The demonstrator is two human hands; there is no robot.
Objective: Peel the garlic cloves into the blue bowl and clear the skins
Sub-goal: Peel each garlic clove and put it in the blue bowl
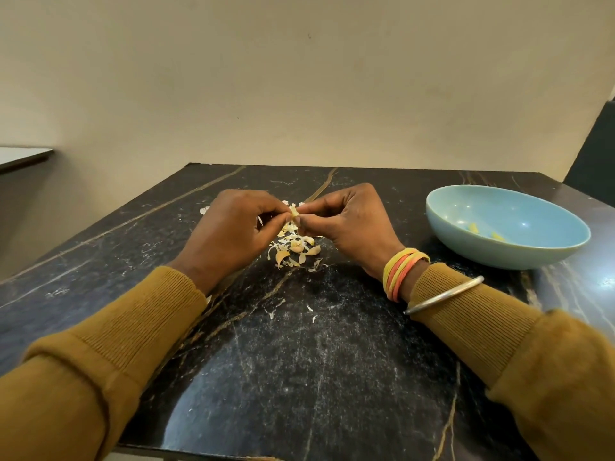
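Note:
My left hand (pixel 229 227) and my right hand (pixel 349 221) meet over the middle of the table, both pinching one small pale garlic clove (pixel 295 212) between fingertips. Below them lies a pile of garlic skins and cloves (pixel 294 249) on the dark marble table (pixel 299 361). The blue bowl (pixel 506 227) stands to the right, apart from my hands, with two peeled cloves (pixel 486 232) inside.
A few loose skin flakes (pixel 311 312) lie nearer me, and one flake (pixel 203 210) sits left of my left hand. A beige wall stands behind the table's far edge. Another tabletop (pixel 23 158) shows at far left.

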